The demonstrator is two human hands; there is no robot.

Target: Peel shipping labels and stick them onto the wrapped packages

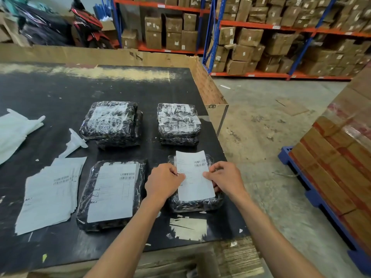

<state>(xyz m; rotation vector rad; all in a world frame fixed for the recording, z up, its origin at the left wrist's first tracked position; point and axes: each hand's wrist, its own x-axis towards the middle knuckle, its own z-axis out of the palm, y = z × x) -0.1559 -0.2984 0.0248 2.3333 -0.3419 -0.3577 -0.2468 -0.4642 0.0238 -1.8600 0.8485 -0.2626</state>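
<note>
Both my hands hold one white shipping label [193,175] above a black wrapped package [195,203] at the near right of the black table. My left hand [163,182] pinches the label's left edge. My right hand [225,178] pinches its right edge. To the left lies a wrapped package with a label on top [112,194]. Two more wrapped packages sit further back, the left one [110,122] and the right one [178,123]. A stack of loose labels [50,193] lies at the near left.
White plastic bags [14,129] and a white plastic piece [75,143] lie at the table's left. The table edge [222,149] runs close on the right, with concrete floor beyond. A blue pallet stacked with cartons [337,167] stands at right. Shelves of boxes [261,37] fill the back.
</note>
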